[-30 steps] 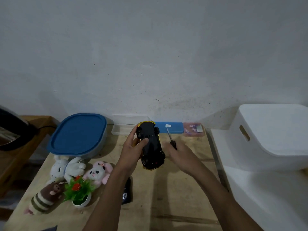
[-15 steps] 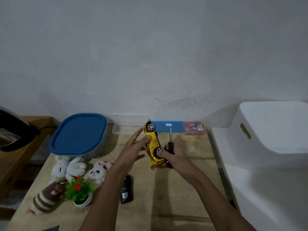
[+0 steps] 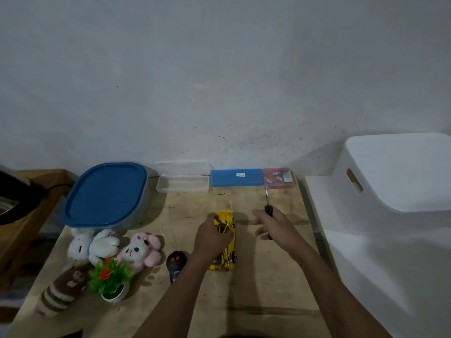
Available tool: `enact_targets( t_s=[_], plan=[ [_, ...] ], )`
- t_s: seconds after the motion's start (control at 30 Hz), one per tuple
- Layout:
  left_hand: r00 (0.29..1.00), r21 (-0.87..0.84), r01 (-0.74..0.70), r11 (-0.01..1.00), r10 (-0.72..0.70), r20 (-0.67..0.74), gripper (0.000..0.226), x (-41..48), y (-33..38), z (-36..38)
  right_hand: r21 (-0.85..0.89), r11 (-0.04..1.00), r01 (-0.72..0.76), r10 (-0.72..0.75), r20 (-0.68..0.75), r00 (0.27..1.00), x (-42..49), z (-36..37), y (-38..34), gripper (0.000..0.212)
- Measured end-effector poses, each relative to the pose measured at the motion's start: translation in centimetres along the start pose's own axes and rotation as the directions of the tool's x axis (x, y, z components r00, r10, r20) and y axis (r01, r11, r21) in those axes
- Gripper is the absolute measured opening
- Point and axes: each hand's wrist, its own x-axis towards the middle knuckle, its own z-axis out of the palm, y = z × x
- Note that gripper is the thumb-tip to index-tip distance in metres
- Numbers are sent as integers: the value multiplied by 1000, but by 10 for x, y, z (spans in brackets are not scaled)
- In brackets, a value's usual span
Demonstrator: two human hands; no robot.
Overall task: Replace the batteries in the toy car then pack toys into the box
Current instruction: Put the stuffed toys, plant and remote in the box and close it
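A gold toy car (image 3: 228, 250) stands on its wheels on the wooden table (image 3: 256, 289). My left hand (image 3: 211, 236) grips its roof from the left. To the right, my right hand (image 3: 274, 226) holds a black-handled screwdriver (image 3: 268, 203) with the shaft pointing away from me, fingers partly spread. A black remote control (image 3: 176, 264) lies just left of the car. A white plush rabbit (image 3: 90, 245), a pink plush (image 3: 140, 250), a striped brown plush (image 3: 63, 289) and a small fake plant (image 3: 112, 279) sit at the left. A large white box (image 3: 395, 176) stands at the right.
A blue-lidded container (image 3: 107, 193) sits at the back left. Along the wall lie an open clear case (image 3: 183, 178), a blue case (image 3: 236, 178) and a pink packet (image 3: 278, 178). A dark object with a cable (image 3: 17, 198) rests on a side table at far left.
The car was turned from underside up, through its side, to upright and set down nearer me. My right hand moved off it to the right with the screwdriver.
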Motion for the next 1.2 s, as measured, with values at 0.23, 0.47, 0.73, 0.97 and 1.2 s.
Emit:
enact_targets(
  t_s=[0.23, 0.47, 0.73, 0.97, 1.2],
  plan=[
    [995, 225, 82, 971, -94, 42, 70, 15, -11, 34, -48, 999, -5, 3, -29, 1000, 19, -9, 4, 24],
    [996, 265, 79, 961, -86, 16, 71, 20, -14, 42, -77, 997, -16, 14, -31, 999, 28, -11, 6, 20],
    [996, 316, 81, 945, -91, 15, 78, 19, -14, 41, -101, 995, -27, 28, 8, 1000, 39, -2, 9, 19],
    [982, -184, 79, 980, -108, -154, 75, 46, -18, -17, -246, 969, -11, 22, 45, 999, 75, 20, -2, 22],
    [874, -533, 306, 789, -454, -171, 66, 142, -48, -91, -525, 832, 177, -63, 227, 972, 133, 87, -36, 22]
  ],
)
